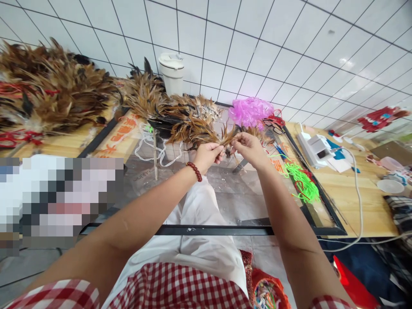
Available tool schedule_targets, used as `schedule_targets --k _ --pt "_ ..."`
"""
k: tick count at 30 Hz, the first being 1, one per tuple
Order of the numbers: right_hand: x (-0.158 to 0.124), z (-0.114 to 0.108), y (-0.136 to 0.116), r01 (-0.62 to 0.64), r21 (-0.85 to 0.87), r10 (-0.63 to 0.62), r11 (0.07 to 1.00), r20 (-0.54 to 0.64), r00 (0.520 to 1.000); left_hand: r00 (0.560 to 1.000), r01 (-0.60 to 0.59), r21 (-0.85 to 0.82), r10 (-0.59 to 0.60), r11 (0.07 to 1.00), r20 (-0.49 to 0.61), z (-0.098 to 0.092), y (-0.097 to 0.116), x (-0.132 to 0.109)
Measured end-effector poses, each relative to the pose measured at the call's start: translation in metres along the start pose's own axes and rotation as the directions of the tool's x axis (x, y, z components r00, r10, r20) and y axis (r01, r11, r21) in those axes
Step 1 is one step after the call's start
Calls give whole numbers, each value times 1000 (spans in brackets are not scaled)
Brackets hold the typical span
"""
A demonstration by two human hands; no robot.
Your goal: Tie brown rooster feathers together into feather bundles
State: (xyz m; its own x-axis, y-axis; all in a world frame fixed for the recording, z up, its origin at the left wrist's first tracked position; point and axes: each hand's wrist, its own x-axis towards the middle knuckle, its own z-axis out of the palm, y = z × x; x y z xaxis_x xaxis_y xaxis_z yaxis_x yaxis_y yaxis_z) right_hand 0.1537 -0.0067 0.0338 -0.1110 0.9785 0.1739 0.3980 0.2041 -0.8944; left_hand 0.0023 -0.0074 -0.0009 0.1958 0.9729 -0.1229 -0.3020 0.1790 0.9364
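My left hand (207, 155), with a red bead bracelet on the wrist, is closed on a small bunch of brown feathers (229, 138) held over a glass tabletop (225, 201). My right hand (249, 148) pinches the same bunch from the right side. The two hands are almost touching. Just behind them lies a pile of brown and black feathers (180, 116).
A bigger heap of feathers (48, 94) covers the wooden table at the left. A white lidded cup (173, 73) stands by the tiled wall. Pink plastic (249, 111), green cord (302, 182), a white power strip (313, 150) and cable lie to the right.
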Motion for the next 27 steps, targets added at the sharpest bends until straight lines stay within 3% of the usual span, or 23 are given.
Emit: schedule_targets --k 3,7,11,15,18,24,27 --pt "0 -4 3 21 -90 -24 996 -28 999 1000 25 -28 -24 999 19 -2 1 0" --pt "2 0 9 -9 -88 5 996 -48 999 999 41 -62 -40 997 25 -3 2 0" --pt "3 1 12 -26 -175 7 984 -108 994 999 37 -84 -39 996 -29 -2 1 1" --pt "1 3 9 -171 -13 172 985 92 981 999 28 -86 -32 996 -43 -2 0 2" --pt "-1 9 7 -225 164 192 960 194 962 999 36 -44 -37 998 -16 -2 1 2" --pt "2 16 8 -139 234 150 962 -33 988 998 53 -34 -52 998 34 -3 5 -1" --pt "4 15 9 -102 230 125 968 -88 988 997 61 -19 -61 998 42 -3 5 -2"
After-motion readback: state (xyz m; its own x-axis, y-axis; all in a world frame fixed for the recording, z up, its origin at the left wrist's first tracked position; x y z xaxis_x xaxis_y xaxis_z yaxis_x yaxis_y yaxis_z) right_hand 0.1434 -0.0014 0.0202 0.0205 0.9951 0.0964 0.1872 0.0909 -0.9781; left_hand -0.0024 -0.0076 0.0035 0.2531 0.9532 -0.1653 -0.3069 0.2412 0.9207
